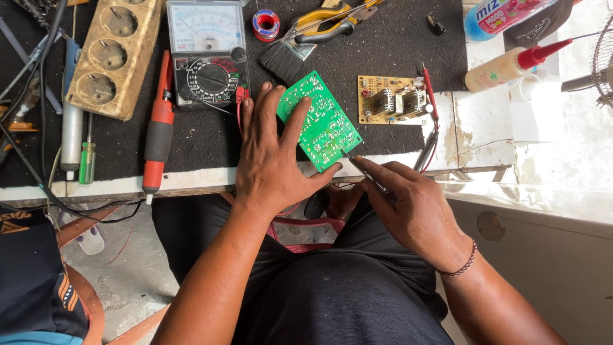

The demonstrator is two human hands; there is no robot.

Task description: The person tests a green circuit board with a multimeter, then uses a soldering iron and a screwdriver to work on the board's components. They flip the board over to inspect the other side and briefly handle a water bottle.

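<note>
Centrally in the frame, the green circuit board [322,121] lies solder side up on the black mat [396,45], its long axis running from upper left to lower right. The left hand [274,160] lies flat over the board's left half, fingers spread and pressing it down, thumb against the lower edge; it pins rather than grips. The right hand [408,204], lower right of the board, is pinched closed around a thin metal probe [364,169] whose tip touches the board's lower right corner. So the board sits up and left of the right hand, directly under the left, which is nearer. Board looks green, covered with pale traces and silver solder dots. Nearby: analog multimeter [207,51] upper left, a second tan circuit board [393,99] just to the right, red-handled screwdriver [156,140] at left.
</note>
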